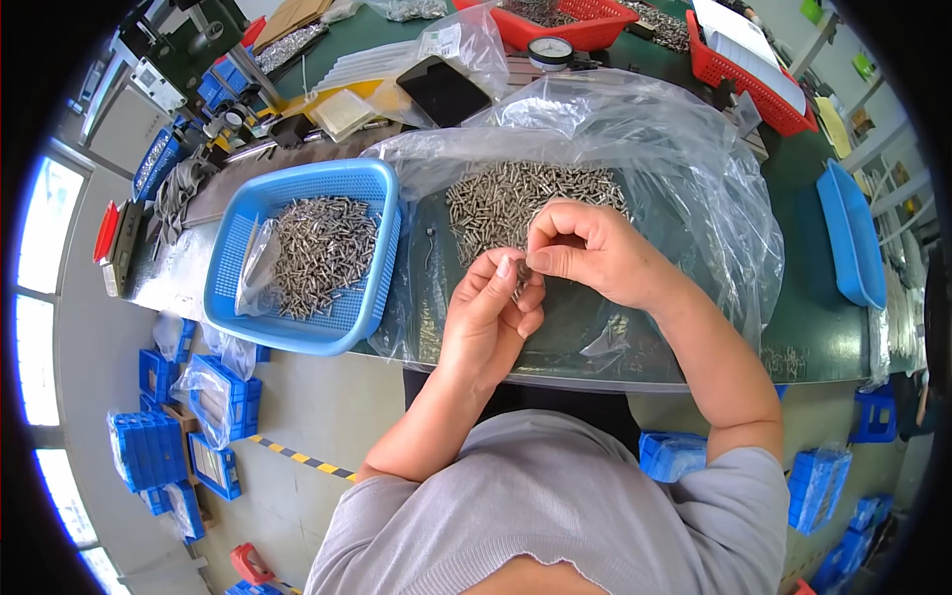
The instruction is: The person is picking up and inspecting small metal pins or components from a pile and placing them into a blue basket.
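My left hand (493, 307) is half closed, palm up, around a few small metal pins (520, 282) that show between its fingers. Thumb and forefinger of my right hand (587, 250) are pinched together right at the left fingertips; whatever sits in that pinch is too small to make out. Just beyond both hands, a heap of the same silvery pins (496, 203) lies on a spread clear plastic bag (684, 198). To the left stands a blue plastic basket (389, 268) with many more pins (322, 253) and a small clear bag (260, 268) inside.
A black phone (443, 91), a dial gauge (550, 52) and red baskets (749, 84) are at the back of the green table (808, 337). A blue tray (851, 233) lies at the right edge. Blue crates (149, 448) stand on the floor at left.
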{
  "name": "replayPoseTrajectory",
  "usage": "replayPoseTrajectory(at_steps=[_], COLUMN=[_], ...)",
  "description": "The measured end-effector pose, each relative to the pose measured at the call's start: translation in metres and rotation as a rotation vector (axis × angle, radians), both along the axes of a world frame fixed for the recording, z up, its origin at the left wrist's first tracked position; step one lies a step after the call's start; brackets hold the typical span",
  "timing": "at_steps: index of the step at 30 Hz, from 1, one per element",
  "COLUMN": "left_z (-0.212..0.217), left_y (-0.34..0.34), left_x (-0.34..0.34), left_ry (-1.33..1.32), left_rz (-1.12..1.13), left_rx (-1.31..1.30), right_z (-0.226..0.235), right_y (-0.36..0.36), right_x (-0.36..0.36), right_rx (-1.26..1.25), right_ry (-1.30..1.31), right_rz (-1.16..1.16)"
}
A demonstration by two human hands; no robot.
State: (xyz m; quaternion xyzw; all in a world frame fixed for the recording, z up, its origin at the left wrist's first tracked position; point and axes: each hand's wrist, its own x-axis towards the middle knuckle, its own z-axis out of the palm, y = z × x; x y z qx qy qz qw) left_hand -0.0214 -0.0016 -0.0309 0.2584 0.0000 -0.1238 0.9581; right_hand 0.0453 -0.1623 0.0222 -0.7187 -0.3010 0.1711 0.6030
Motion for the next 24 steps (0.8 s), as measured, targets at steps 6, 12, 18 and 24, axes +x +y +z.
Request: replayPoseTrajectory(at_steps=[6, 12, 18, 24], left_z=[0.001, -0.002, 0.000, 0.000], left_y=[-0.002, 0.005, -0.002, 0.000], left_x=[0.000, 0.001, 0.000, 0.001], left_ry=[0.037, -0.020, 0.029, -0.013], left_rz=[0.009, -0.098, -0.022, 0.053], left_rx=[0.017, -0.025, 0.015, -0.017], right_z=[-0.004, 0.000, 0.002, 0.007], right_y=[0.000, 0.005, 0.001, -0.011], right_x=[0.000, -0.002, 0.000, 0.007], right_rx=[-0.021, -0.042, -0.089, -0.225], right_ry=[-0.031, -0.151, -0.235, -0.213], right_rz=[0.002, 0.015, -0.025, -0.095])
